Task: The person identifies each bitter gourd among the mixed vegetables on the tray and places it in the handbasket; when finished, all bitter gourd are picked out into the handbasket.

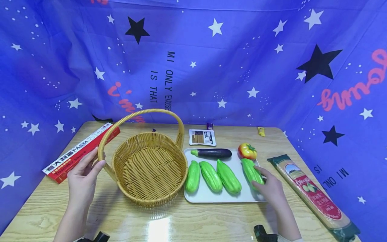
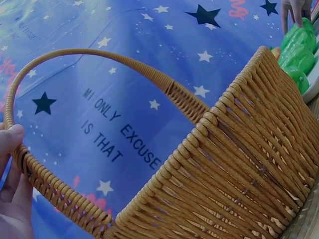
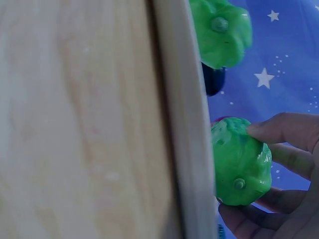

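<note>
Your left hand (image 1: 83, 173) grips the handle (image 1: 154, 110) of a round tan woven basket (image 1: 146, 168); your right hand (image 1: 270, 187) grasps the rightmost ridged green vegetable (image 1: 249, 169) on a white rectangular tray (image 1: 222, 199) beside the basket on the wood-grain desk (image 1: 205, 222).

The surface (image 1: 121, 215) shows pale wood grain, glossy toward its near edge. The wicker basket (image 1: 151, 138) is rough, ribbed weave with a slight sheen. On the smooth, plastic-looking tray (image 1: 208, 199) lie shiny, lumpy, plastic-looking green gourds (image 1: 250, 169), a glossy eggplant (image 1: 216, 153) and a glossy tomato (image 1: 247, 152). By the right edge, the spaghetti packet (image 1: 314, 195) is shiny film; beyond the far edge, creased matt cloth (image 1: 193, 43).
</note>
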`<state>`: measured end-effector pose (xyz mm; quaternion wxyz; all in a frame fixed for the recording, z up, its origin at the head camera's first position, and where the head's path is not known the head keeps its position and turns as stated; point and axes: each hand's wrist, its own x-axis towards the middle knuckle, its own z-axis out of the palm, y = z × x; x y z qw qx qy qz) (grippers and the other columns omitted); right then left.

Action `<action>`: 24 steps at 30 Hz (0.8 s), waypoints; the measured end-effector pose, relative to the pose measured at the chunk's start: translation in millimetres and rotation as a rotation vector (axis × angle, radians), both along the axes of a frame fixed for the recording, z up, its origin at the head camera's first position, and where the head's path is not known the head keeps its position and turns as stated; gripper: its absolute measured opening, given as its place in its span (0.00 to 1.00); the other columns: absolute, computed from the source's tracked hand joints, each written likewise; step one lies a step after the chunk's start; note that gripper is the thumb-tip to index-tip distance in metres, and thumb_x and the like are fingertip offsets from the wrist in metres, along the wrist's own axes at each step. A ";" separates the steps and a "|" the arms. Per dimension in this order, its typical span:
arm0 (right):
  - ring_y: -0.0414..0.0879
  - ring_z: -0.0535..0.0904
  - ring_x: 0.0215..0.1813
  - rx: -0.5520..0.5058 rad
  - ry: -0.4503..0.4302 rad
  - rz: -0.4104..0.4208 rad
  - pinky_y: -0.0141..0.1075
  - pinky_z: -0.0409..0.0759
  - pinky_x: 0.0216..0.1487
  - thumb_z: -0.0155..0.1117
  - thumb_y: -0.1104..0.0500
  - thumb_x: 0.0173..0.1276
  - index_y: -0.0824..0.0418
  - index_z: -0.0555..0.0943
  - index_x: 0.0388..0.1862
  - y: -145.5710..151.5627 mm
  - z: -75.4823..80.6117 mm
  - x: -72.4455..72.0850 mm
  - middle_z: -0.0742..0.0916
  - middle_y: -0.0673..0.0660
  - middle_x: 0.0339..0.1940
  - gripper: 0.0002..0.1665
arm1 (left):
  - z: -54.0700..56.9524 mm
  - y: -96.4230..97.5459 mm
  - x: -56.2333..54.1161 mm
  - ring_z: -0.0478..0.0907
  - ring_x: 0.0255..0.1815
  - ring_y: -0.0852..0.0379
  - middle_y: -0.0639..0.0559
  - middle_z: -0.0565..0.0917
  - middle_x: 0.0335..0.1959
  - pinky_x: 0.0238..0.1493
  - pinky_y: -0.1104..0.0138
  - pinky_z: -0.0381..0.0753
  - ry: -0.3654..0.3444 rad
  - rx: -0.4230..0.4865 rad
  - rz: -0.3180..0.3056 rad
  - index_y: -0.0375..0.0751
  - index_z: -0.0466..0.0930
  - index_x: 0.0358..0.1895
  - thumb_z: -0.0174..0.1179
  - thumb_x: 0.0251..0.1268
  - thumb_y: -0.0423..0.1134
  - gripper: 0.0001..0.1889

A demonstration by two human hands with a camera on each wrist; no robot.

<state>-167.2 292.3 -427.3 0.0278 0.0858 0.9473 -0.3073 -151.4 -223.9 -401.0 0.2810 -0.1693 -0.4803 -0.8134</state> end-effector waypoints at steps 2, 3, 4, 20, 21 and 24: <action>0.70 0.67 0.64 -0.001 0.014 0.002 0.64 0.69 0.61 0.64 0.56 0.61 0.57 0.62 0.71 1.2 3.4 0.5 0.69 0.71 0.68 0.39 | 0.2 -0.5 0.1 0.84 0.48 0.58 0.48 0.85 0.48 0.52 0.72 0.82 -0.001 -0.004 0.004 0.23 0.73 0.56 0.50 0.55 0.11 0.23; 0.69 0.68 0.63 -0.005 0.024 0.005 0.62 0.71 0.60 0.64 0.56 0.61 0.58 0.62 0.71 1.5 5.6 0.9 0.69 0.71 0.67 0.39 | 0.2 -0.7 0.1 0.84 0.48 0.58 0.48 0.85 0.48 0.52 0.72 0.82 -0.002 -0.006 0.006 0.23 0.73 0.56 0.50 0.55 0.11 0.23; 0.69 0.70 0.61 -0.008 0.036 0.011 0.61 0.74 0.58 0.64 0.56 0.61 0.58 0.62 0.70 1.6 8.6 1.3 0.69 0.72 0.67 0.39 | 0.2 -1.0 0.2 0.84 0.48 0.58 0.48 0.85 0.48 0.52 0.72 0.82 -0.004 -0.008 0.010 0.23 0.73 0.56 0.50 0.55 0.11 0.23; 0.66 0.77 0.57 -0.069 0.267 0.301 0.53 0.82 0.53 0.64 0.61 0.62 0.54 0.69 0.67 -41.5 70.7 -10.5 0.74 0.68 0.64 0.33 | 2.3 -5.1 0.5 0.82 0.49 0.59 0.49 0.85 0.46 0.51 0.74 0.83 0.008 -0.069 0.042 0.21 0.73 0.54 0.53 0.53 0.11 0.22; 0.63 0.77 0.56 -0.079 0.276 0.331 0.52 0.82 0.54 0.65 0.61 0.62 0.54 0.69 0.66 -46.7 74.2 -12.6 0.76 0.66 0.63 0.33 | 2.6 -5.1 0.6 0.82 0.49 0.59 0.50 0.85 0.46 0.51 0.74 0.83 0.005 -0.074 0.047 0.21 0.74 0.54 0.53 0.53 0.11 0.22; 0.58 0.78 0.55 -0.112 0.287 0.433 0.50 0.82 0.55 0.65 0.62 0.62 0.54 0.71 0.65 -62.1 84.5 -19.7 0.78 0.64 0.61 0.32 | 3.4 -5.2 0.7 0.82 0.49 0.60 0.50 0.85 0.45 0.50 0.75 0.83 -0.003 -0.086 0.057 0.21 0.74 0.54 0.53 0.53 0.11 0.21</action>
